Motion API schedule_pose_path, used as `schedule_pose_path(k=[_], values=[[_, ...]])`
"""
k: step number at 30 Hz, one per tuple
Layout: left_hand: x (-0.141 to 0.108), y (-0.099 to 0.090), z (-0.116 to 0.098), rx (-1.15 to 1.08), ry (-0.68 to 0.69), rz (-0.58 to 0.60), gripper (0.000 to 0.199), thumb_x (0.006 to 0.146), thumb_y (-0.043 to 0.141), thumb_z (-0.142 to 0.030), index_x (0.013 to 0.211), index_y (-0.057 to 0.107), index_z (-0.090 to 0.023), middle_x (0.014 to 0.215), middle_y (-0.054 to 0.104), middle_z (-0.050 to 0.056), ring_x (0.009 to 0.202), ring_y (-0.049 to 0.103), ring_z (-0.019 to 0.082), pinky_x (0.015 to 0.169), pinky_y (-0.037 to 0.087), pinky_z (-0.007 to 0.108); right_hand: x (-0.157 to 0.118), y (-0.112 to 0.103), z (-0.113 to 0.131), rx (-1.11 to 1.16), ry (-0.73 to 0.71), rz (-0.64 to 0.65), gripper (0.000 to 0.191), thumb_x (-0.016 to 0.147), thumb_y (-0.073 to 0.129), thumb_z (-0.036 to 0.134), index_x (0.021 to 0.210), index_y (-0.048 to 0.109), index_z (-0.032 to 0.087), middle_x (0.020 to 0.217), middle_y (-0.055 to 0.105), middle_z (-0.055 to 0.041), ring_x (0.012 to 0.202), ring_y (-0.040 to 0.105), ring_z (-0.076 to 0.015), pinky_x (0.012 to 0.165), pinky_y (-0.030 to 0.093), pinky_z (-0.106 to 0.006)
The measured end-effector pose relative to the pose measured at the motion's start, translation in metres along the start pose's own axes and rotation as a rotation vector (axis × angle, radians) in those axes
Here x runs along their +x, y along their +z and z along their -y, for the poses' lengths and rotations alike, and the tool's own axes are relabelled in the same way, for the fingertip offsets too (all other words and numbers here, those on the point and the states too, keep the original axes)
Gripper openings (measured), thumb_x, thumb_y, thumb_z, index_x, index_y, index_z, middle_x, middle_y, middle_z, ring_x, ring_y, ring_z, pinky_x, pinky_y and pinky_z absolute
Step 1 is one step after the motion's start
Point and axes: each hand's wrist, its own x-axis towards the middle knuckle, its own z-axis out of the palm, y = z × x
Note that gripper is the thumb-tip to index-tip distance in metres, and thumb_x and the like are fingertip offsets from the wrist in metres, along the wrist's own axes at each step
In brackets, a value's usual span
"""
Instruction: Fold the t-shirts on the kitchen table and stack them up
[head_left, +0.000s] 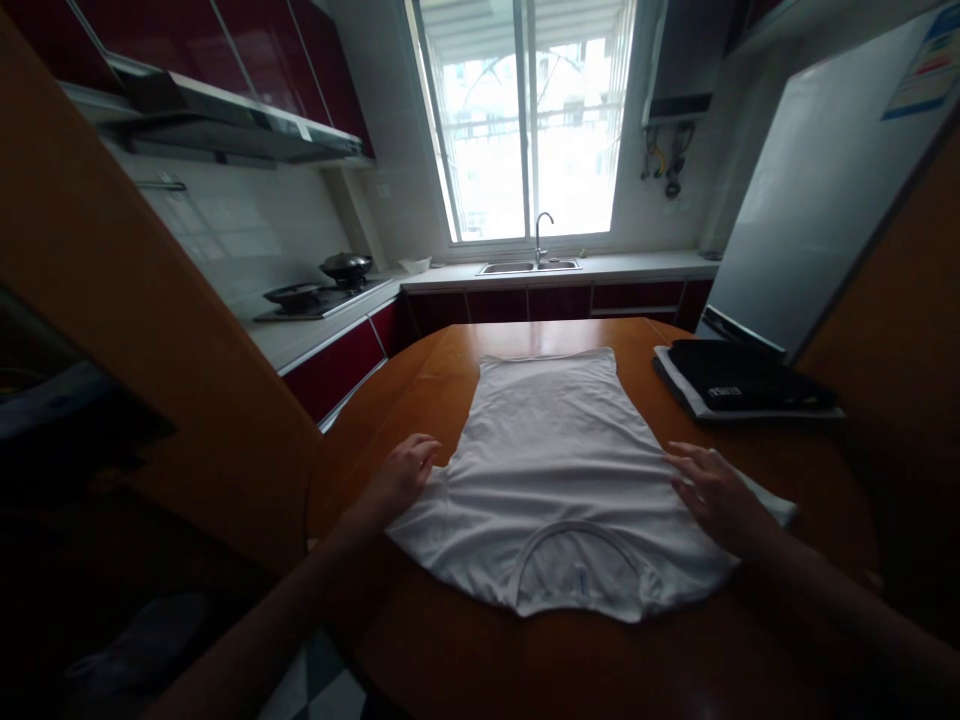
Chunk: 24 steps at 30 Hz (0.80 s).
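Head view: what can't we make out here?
All in head view:
Shirt underside: hidden against the table.
Part of one sleeve: covered by the right hand.
Neck mark: too small and blurred to read.
Pale cloth: mostly hidden under black cloth.
Fridge: cut off by right edge.

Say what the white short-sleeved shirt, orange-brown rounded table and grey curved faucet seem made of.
White short-sleeved shirt: soft, matte fabric, probably knit cotton or a blend, judging by its loose creases.
Orange-brown rounded table: likely varnished wood or veneer, since its smooth top reflects the bright two-paned window.
Grey curved faucet: probably metal, given its slim gooseneck; finish too small to tell.
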Motion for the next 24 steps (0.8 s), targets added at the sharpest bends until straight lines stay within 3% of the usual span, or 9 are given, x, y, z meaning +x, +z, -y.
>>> schedule_pose_path(k=[2,4,7,10,13,15,17,20,24], values=[[0.019,0.023,-0.024,-0.036,0.098,0.047,0.041,0.096,0.040,-0.034,0.122,0.069,-0.020,0.129,0.065,0.011,0.120,0.061,0.025,0.109,0.045,0.037,0.011,0.005,0.022,0.060,-0.105,0.052,0.044,0.098,0.043,0.037,0.136,0.060,0.022,0.151,0.050,-0.0126,0.141,0.043,-0.0291,0.115,0.038,-0.050],[0.032,0.047,-0.041,-0.002,0.169,0.107,0.050,0.099,0.041,-0.039,0.140,0.057,-0.015,0.147,0.053,0.015,0.137,0.049,0.027,0.117,0.036,0.041,0.013,0.013,0.038,0.077,-0.149,0.125,0.050,0.099,0.044,0.040,0.145,0.053,0.021,0.157,0.042,-0.0140,0.146,0.036,-0.0302,0.117,0.033,-0.055],[0.029,0.070,-0.047,0.103,0.222,0.237,0.064,0.100,0.042,-0.049,0.153,0.042,-0.014,0.162,0.031,0.018,0.151,0.025,0.033,0.122,0.023,0.051,-0.003,0.021,0.050,0.078,-0.139,0.238,0.058,0.099,0.046,0.045,0.151,0.045,0.020,0.160,0.035,-0.0168,0.149,0.029,-0.0329,0.118,0.027,-0.061],[0.013,0.071,-0.038,0.147,0.245,0.337,0.065,0.100,0.040,-0.056,0.155,0.039,-0.021,0.164,0.025,0.016,0.153,0.018,0.034,0.122,0.019,0.055,-0.021,0.021,0.054,0.126,-0.124,0.293,0.059,0.097,0.051,0.047,0.151,0.046,0.024,0.161,0.032,-0.0152,0.149,0.029,-0.0339,0.117,0.028,-0.061],[0.019,0.059,-0.026,0.067,0.276,0.346,0.063,0.100,0.042,-0.055,0.154,0.042,-0.023,0.161,0.035,0.014,0.149,0.030,0.031,0.120,0.027,0.049,-0.010,0.013,0.050,0.232,-0.080,0.241,0.049,0.097,0.052,0.045,0.142,0.057,0.026,0.155,0.045,-0.0128,0.141,0.044,-0.0315,0.113,0.040,-0.053],[0.048,0.050,-0.020,-0.018,0.260,0.249,0.058,0.100,0.043,-0.051,0.151,0.046,-0.021,0.153,0.048,0.013,0.140,0.046,0.028,0.116,0.036,0.043,0.024,0.008,0.037,0.270,-0.023,0.144,0.043,0.097,0.052,0.040,0.134,0.063,0.023,0.144,0.057,-0.0136,0.130,0.056,-0.0292,0.108,0.046,-0.047],[0.095,0.045,-0.011,-0.070,0.198,0.101,0.054,0.097,0.048,-0.046,0.144,0.054,-0.020,0.140,0.061,0.013,0.126,0.059,0.027,0.109,0.044,0.041,0.076,0.006,0.017,0.230,0.030,0.049,0.035,0.094,0.056,0.034,0.122,0.069,0.019,0.129,0.066,-0.0145,0.122,0.061,-0.0294,0.106,0.046,-0.044],[0.177,0.044,0.008,-0.114,0.002,0.007,0.047,0.089,0.058,-0.033,0.132,0.063,-0.016,0.119,0.071,0.013,0.099,0.070,0.025,0.094,0.053,0.036,0.161,0.013,-0.021,0.151,0.199,0.053,0.028,0.091,0.058,0.025,0.114,0.071,0.014,0.116,0.071,-0.0154,0.111,0.066,-0.0274,0.101,0.047,-0.036],[0.260,0.053,0.040,-0.148,-0.213,-0.046,0.034,0.078,0.072,-0.024,0.111,0.073,-0.017,0.102,0.075,0.011,0.097,0.070,0.025,0.091,0.050,0.031,0.245,0.033,-0.060,0.119,0.427,0.097,0.023,0.091,0.061,0.023,0.109,0.072,0.015,0.115,0.072,-0.0153,0.110,0.066,-0.0262,0.094,0.047,-0.030]])
